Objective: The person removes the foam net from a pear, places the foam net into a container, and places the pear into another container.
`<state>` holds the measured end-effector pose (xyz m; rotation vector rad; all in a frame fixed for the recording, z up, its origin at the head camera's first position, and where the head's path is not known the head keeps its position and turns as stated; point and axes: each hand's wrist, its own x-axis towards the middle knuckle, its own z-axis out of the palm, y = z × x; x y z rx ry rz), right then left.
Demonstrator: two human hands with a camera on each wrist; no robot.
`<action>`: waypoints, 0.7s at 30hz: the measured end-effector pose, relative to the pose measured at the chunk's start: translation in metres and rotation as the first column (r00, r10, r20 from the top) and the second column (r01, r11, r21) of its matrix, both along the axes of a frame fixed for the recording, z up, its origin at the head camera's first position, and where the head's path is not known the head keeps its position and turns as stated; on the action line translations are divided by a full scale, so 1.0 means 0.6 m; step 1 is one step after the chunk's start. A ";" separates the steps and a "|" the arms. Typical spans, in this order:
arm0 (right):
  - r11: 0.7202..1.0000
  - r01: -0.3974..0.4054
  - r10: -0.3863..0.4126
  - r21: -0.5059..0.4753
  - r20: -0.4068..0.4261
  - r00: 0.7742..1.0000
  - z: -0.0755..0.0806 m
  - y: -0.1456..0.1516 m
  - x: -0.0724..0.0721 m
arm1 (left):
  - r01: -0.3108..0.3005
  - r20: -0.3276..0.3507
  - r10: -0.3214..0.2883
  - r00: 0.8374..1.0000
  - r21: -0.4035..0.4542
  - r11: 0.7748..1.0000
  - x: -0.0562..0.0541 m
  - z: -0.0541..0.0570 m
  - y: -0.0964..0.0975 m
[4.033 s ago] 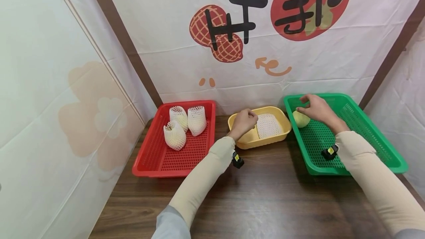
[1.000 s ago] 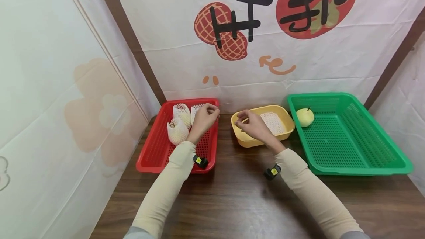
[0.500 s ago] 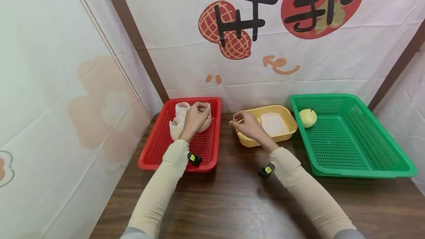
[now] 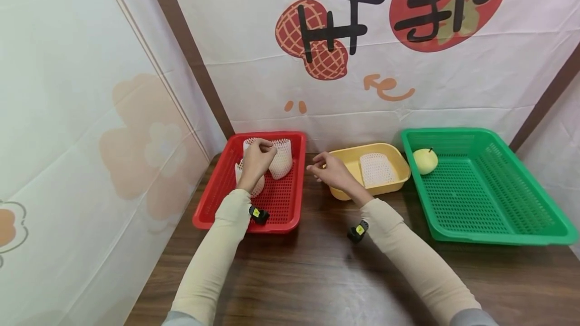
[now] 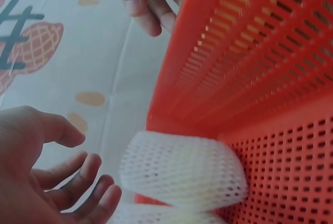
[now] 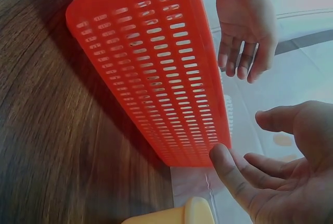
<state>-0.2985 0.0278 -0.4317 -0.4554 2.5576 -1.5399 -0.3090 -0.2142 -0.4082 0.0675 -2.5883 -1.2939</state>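
Observation:
My left hand [image 4: 257, 160] hovers over the red basket [image 4: 299, 190] with its fingers loosely bent and nothing between them. Below it, pears in white foam net sleeves [image 4: 281, 160] stand in that basket, partly hidden by the hand. In the left wrist view, one netted pear [image 5: 187, 172] lies beyond the fingertips. My right hand [image 4: 333, 170], empty and relaxed, is held between the red basket and the yellow tray [image 4: 335, 192], overlapping the tray's left end. A flat white foam net [image 4: 377, 169] lies in the tray. One bare pear [image 4: 425, 161] sits in the green basket [image 4: 457, 235].
All three containers stand in a row along the back of a dark wooden table [image 4: 312, 275]. A printed white cloth [image 4: 254, 99] hangs close behind them, and another [image 4: 68, 165] on the left.
Both hands have moved left: the left from over the yellow tray to over the red basket, the right away from the bare pear. The head view has turned slightly left.

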 end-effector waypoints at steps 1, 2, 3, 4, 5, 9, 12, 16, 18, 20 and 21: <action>1.000 -0.001 0.001 0.006 0.006 1.000 -0.001 -0.001 -0.001 | -0.005 -0.006 0.005 1.000 -0.003 1.000 0.000 0.000 -0.004; 1.000 -0.003 0.003 0.009 0.014 1.000 -0.001 -0.003 -0.001 | -0.010 -0.011 0.010 1.000 -0.003 1.000 0.000 0.000 -0.007; 1.000 -0.004 0.004 0.016 0.019 1.000 -0.001 -0.004 -0.001 | -0.019 -0.018 0.019 1.000 -0.008 1.000 -0.001 0.000 -0.011; 1.000 -0.005 0.004 0.021 0.026 1.000 -0.002 -0.005 -0.002 | -0.029 -0.027 0.029 0.999 -0.015 0.999 -0.002 -0.001 -0.015; 1.000 -0.006 0.005 0.027 0.032 0.999 -0.003 -0.006 -0.003 | -0.041 -0.036 0.041 0.999 -0.021 0.999 -0.003 -0.002 -0.019; 0.999 -0.006 0.004 0.047 0.045 0.999 -0.006 -0.011 -0.003 | -0.085 -0.038 0.083 0.996 -0.066 0.994 -0.010 -0.007 -0.034; 0.999 -0.004 0.001 0.047 0.051 0.999 -0.008 -0.014 -0.003 | -0.102 0.003 0.103 0.995 -0.111 0.989 -0.013 -0.009 -0.043; 1.000 -0.001 0.000 0.019 0.065 0.998 -0.011 -0.020 -0.003 | -0.088 0.088 0.103 0.991 -0.162 0.983 -0.011 -0.012 -0.054; 1.000 0.001 -0.001 0.007 0.071 0.997 -0.013 -0.023 -0.003 | -0.071 0.125 0.093 0.988 -0.170 0.983 -0.010 -0.013 -0.060; 1.000 0.002 -0.002 0.004 0.076 0.997 -0.015 -0.027 -0.003 | -0.059 0.149 0.087 0.985 -0.181 0.982 -0.008 -0.014 -0.065; 1.000 0.002 -0.002 0.004 0.078 0.997 -0.016 -0.029 -0.004 | -0.055 0.158 0.086 0.984 -0.190 0.980 -0.007 -0.015 -0.068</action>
